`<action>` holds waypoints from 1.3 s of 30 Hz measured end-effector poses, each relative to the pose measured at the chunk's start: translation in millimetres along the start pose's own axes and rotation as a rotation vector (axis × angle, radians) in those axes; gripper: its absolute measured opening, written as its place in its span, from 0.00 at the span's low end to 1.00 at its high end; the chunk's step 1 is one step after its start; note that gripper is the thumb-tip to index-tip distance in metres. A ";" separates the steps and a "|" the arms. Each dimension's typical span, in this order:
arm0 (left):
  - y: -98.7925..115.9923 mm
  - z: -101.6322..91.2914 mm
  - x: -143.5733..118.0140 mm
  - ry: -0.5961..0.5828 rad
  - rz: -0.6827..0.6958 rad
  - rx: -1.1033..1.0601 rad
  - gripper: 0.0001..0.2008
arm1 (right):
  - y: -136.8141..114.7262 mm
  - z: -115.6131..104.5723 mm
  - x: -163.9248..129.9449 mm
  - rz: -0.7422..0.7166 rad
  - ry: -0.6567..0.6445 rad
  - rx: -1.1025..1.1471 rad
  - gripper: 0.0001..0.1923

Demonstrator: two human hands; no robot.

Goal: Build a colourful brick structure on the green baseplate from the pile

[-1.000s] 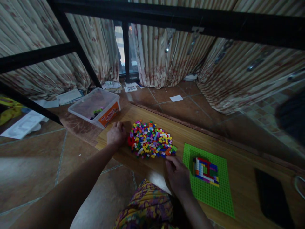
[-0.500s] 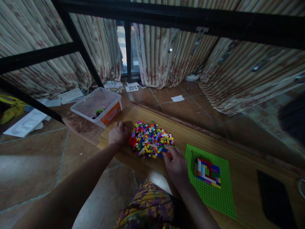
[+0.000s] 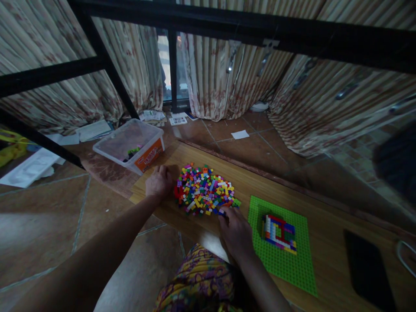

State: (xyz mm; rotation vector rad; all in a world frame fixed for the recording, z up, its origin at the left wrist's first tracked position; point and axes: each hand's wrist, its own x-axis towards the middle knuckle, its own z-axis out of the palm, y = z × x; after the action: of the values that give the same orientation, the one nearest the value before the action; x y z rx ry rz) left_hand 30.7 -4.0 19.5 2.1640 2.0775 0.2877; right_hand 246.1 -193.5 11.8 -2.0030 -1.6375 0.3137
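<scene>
A heap of small multicoloured toy bricks (image 3: 204, 190) lies spread on a wooden bench top. My left hand (image 3: 158, 181) rests on the wood just left of the heap, its fingers curled in; no brick shows in it. At the heap's lower right edge is my right hand (image 3: 234, 225), with thumb and fingers closed together at the loose bricks. A blue brick shows by its fingertips, but whether it is gripped cannot be made out. Right of this hand lies a green baseplate (image 3: 282, 268), bearing a low multicoloured brick structure (image 3: 279, 234) with an opening in it.
Beyond my left hand stands a clear plastic box (image 3: 130, 145) with an orange label and a few pieces inside. A dark flat object (image 3: 368, 271) lies at the bench's right end, near a white cable (image 3: 404, 260). Black metal bars (image 3: 112, 82) cross in front of curtains.
The view has shifted slightly. My right hand's fingers have shifted at the heap's edge; the red-orange piece at them no longer shows there, and green bricks now show beyond. My left hand stays put.
</scene>
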 end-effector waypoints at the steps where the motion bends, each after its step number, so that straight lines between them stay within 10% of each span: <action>1: 0.3 -0.3 0.2 -0.006 -0.003 0.004 0.15 | 0.5 -0.1 -0.2 -0.007 -0.004 0.005 0.10; 13: -4.0 6.1 0.7 0.043 0.031 -0.025 0.15 | 1.9 3.1 -6.1 -0.030 0.054 0.008 0.15; 19: -6.8 -2.1 -0.5 0.125 -0.061 -0.235 0.14 | -5.8 -12.1 -7.4 0.260 0.051 0.527 0.21; 23: -0.1 -12.2 -53.6 0.234 -0.229 -0.594 0.17 | -14.8 -21.1 -15.1 0.494 -0.007 0.891 0.23; 31: 73.0 -27.8 -183.8 -0.543 0.127 -1.029 0.15 | -37.9 -24.1 -36.4 0.507 0.030 1.018 0.19; 39: 91.4 -35.4 -192.2 -0.642 0.249 -0.973 0.17 | -34.5 -31.2 -65.3 0.477 0.034 0.838 0.17</action>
State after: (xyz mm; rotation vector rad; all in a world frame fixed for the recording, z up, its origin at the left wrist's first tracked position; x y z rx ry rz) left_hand 105.0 -201.4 65.0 1.5745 0.9878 0.4327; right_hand 217.0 -259.6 46.5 -1.6596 -0.7581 0.9502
